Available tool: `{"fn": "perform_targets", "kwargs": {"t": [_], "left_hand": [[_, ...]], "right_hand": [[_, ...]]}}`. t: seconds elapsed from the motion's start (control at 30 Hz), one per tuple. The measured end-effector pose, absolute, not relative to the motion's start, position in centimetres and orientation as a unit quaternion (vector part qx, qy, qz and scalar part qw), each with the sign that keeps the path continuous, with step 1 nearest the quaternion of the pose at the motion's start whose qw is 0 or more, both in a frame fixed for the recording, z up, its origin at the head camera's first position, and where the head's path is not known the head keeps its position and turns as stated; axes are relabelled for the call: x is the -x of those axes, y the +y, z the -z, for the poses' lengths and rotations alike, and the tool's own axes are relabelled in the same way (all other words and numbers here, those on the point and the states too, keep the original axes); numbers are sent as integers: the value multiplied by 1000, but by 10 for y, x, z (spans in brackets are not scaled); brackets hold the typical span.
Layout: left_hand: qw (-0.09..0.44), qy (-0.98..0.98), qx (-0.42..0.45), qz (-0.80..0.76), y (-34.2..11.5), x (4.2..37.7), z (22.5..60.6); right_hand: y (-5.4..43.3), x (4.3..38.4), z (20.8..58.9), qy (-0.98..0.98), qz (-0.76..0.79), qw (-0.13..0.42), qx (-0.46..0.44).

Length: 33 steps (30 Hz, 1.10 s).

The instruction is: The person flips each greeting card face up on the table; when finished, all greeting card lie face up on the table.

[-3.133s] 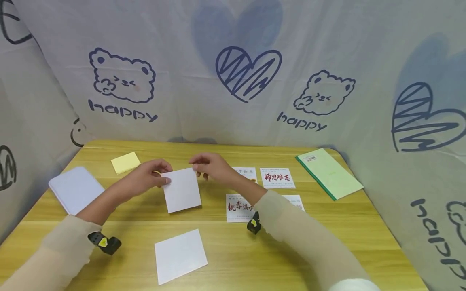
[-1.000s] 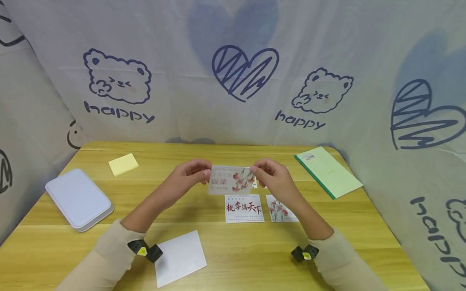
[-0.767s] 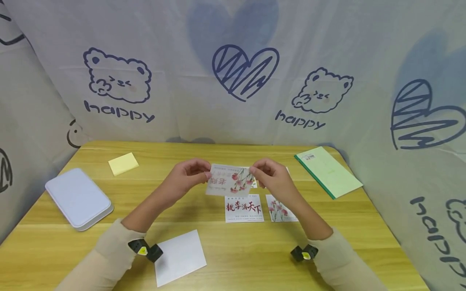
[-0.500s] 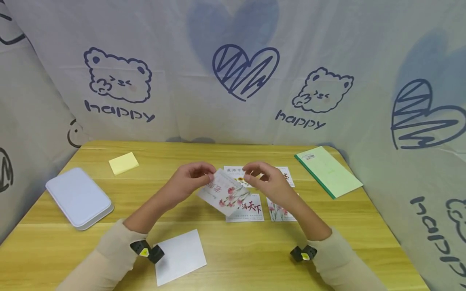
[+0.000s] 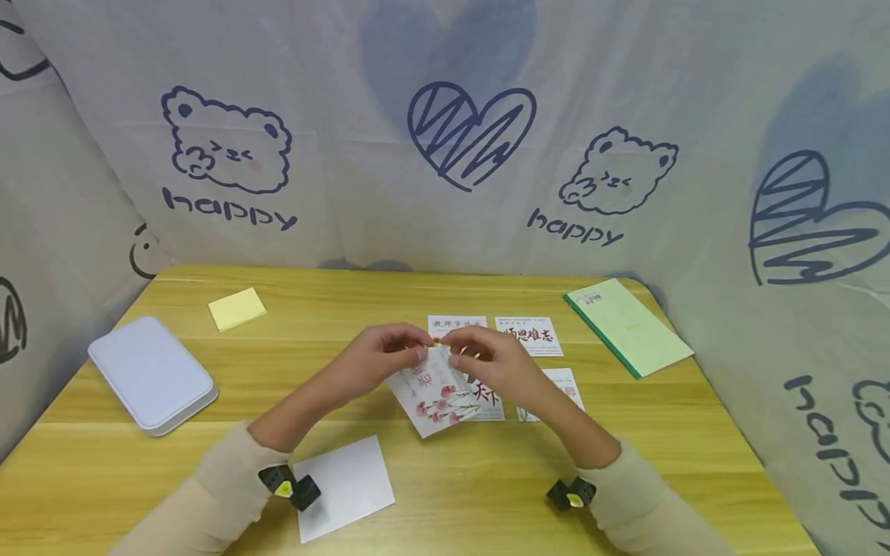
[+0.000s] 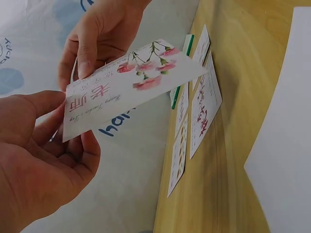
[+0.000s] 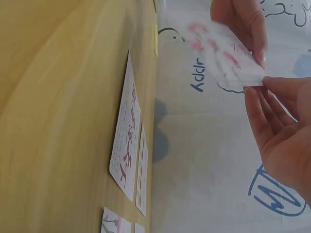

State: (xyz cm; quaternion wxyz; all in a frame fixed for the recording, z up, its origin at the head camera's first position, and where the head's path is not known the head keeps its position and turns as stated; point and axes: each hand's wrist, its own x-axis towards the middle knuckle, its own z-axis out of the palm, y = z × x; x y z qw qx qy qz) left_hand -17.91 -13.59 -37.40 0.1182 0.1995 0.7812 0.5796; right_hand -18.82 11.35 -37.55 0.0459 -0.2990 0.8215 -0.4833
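Observation:
A thin, slightly see-through greeting card (image 5: 438, 401) with pink carnations and red writing hangs between my hands, above the table. My left hand (image 5: 381, 359) pinches it by the upper left part between thumb and fingers. Close beside it, my right hand (image 5: 497, 363) pinches the upper edge, its fingertips almost meeting the left ones. The left wrist view has the card (image 6: 131, 87) slanting out from both hands, flowers at the far end. Below and behind are several printed cards laid in two rows, among them one with red writing (image 5: 528, 336), partly hidden by my right hand.
A blank white card (image 5: 354, 486) lies near the front, left of centre. At the left is a white rounded box (image 5: 149, 371), with a yellow sticky-note pad (image 5: 236, 309) behind it. A green notebook (image 5: 629, 328) lies back right. A printed curtain (image 5: 348, 154) stands behind the table.
My hands held the card wide by its two ends. The right hand let go, the card swung down and leftward, and both hands now pinch it close together at the top.

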Motion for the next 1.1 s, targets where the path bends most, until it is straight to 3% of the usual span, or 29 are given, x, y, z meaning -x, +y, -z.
{"fn": "perform_targets", "kwargs": {"t": [0.33, 0.5, 0.7, 0.93, 1.1], "left_hand": [[16, 744, -134, -654, -153, 188, 369], [18, 717, -141, -682, -153, 189, 370], [9, 708, -128, -695, -151, 190, 370], [9, 721, -125, -681, -158, 193, 367], [21, 762, -126, -634, -165, 196, 371]], "right_hand": [[126, 203, 376, 722, 668, 29, 176], [122, 206, 379, 657, 739, 10, 147], [116, 203, 383, 634, 761, 32, 137], [122, 208, 379, 694, 696, 0, 185], [120, 217, 373, 763, 608, 22, 218]]}}
